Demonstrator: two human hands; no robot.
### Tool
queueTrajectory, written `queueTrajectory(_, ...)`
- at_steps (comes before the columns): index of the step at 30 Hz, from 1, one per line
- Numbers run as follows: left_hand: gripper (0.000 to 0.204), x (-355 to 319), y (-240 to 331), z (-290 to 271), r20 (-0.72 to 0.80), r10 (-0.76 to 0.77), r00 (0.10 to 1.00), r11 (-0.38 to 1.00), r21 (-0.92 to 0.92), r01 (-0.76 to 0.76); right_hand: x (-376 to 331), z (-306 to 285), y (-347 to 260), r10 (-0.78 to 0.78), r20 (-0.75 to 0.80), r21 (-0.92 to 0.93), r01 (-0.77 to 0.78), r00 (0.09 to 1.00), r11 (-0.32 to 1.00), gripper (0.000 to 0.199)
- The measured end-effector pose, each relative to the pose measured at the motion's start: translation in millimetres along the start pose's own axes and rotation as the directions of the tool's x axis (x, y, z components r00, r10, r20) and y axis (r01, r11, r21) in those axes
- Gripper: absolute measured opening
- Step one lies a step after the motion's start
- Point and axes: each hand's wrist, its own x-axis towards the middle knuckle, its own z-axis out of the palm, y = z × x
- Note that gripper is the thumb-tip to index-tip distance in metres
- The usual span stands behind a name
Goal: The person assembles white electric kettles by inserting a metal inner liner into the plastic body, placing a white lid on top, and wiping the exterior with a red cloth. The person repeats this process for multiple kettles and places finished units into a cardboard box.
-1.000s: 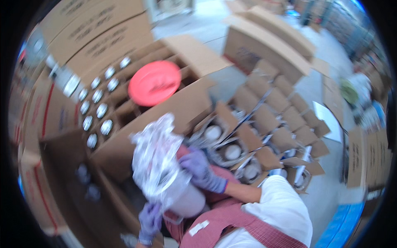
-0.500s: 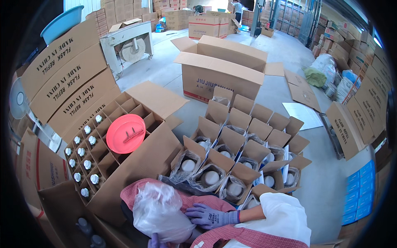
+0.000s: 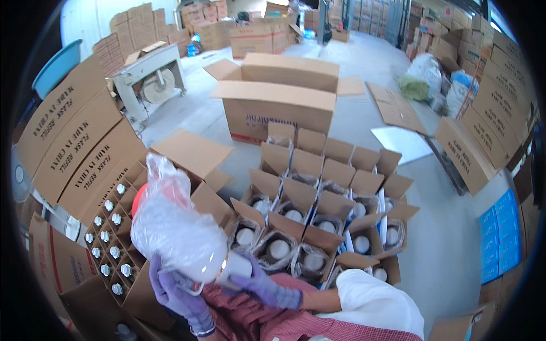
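Observation:
Both my hands, in purple gloves, hold up a white vacuum flask [image 3: 210, 262] with a gold band and a side handle. It lies tilted, its base toward the right. A crumpled clear plastic bag [image 3: 170, 219] covers its upper part and stretches up to the left. My left hand [image 3: 177, 292] is closed on the flask below the handle, fingers partly hidden. My right hand [image 3: 263, 284] grips it near the base. Right of it stand several open cartons [image 3: 327, 204] holding bagged flasks with pale round tops.
A divided cardboard box [image 3: 136, 278] with several white-capped bottles [image 3: 114, 252] stands at the left. Behind the bag shows part of a red dish [image 3: 138, 199]. A large open box [image 3: 278, 111] stands ahead. Blue boxes [image 3: 500, 238] are stacked at the right.
The bagged flask has risen from my lap and tilted, so its white body and handle now show. My right hand has moved from my lap onto its base. The view has shifted slightly.

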Motion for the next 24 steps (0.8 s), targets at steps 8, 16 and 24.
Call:
queueTrajectory(8,0.029,-102,-48,47,0.845,-0.134,0.517,0.93,0.288,-0.228,56,-130,-20,-0.648,0.123,-0.69,0.534,0.752,0.489,0.077)
queueTrajectory(16,0.032,-38,-64,-5,0.763,-0.348,0.545,0.86,0.491,-0.138,-77,-268,-210,-0.747,-0.35,-0.695,0.378,0.565,0.612,0.056)
queueTrajectory(24,0.031,12,-57,-36,0.456,-0.412,0.789,0.666,0.742,-0.081,-154,-379,-383,-0.959,-0.026,-0.901,-0.421,0.283,-0.1,0.077)
